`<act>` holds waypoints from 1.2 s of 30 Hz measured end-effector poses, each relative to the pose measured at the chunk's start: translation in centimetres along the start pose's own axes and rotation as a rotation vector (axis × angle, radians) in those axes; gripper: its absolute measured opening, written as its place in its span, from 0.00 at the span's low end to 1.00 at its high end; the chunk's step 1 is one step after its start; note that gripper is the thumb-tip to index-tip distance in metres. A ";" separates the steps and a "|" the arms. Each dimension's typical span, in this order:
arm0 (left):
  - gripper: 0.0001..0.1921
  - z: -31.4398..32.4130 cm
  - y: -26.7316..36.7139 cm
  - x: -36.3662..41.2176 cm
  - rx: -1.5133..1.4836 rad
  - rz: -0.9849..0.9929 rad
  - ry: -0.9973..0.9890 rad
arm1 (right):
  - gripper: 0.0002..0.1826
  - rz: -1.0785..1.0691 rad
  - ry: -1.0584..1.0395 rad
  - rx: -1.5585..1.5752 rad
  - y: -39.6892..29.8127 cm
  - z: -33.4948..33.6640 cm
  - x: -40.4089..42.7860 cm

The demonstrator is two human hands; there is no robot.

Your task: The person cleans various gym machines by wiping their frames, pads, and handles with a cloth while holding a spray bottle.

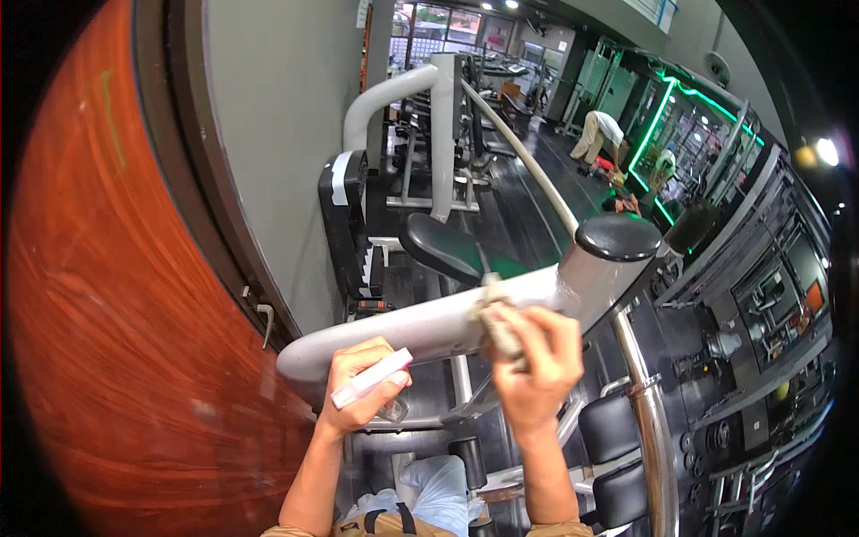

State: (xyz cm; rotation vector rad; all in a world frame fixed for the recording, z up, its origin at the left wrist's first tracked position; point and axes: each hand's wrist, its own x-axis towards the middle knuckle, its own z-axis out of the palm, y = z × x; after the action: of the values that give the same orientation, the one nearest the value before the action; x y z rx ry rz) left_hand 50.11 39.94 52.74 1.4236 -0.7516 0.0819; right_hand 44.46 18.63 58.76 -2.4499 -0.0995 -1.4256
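My left hand [349,413] is wrapped around a spray bottle [373,378] with a white and pink trigger head. Part of its clear body shows below my fingers. In my right hand [540,376] is a crumpled, light-coloured cloth [500,329], somewhat blurred. The cloth lies against the thick white metal tube [409,329] of a gym machine. That tube runs from a rounded end at the left to an upright post with a black cap [619,236] at the right. Behind it sits a black padded seat [446,245].
A reddish wooden door [134,335] with a metal handle [266,325] stands close at my left. A chrome post [654,429] and black pads [611,429] are at the right. Farther off, a person [600,137] bends over near green light strips; another person [621,203] is low by the floor.
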 end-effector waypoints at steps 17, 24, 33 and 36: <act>0.12 0.7 0.1 0.1 0.019 -0.002 0.080 | 0.28 -0.110 0.120 0.221 -0.2 6.2 -6.6; 0.13 0.1 0.3 -0.5 0.101 0.033 0.004 | 0.19 0.243 0.542 0.174 2.7 5.5 -4.8; 0.11 -0.5 0.4 -1.2 0.048 0.067 -0.037 | 0.15 0.269 0.428 0.342 -0.3 10.5 -10.0; 0.18 -0.4 0.8 -1.3 0.104 -0.009 -0.017 | 0.11 0.636 0.588 0.342 0.1 9.5 -7.3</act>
State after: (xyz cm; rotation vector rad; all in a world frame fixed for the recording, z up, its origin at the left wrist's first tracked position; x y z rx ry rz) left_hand 48.92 40.93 52.76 1.5281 -0.7644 0.1034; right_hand 48.82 22.01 48.11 -1.5095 0.4777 -1.5746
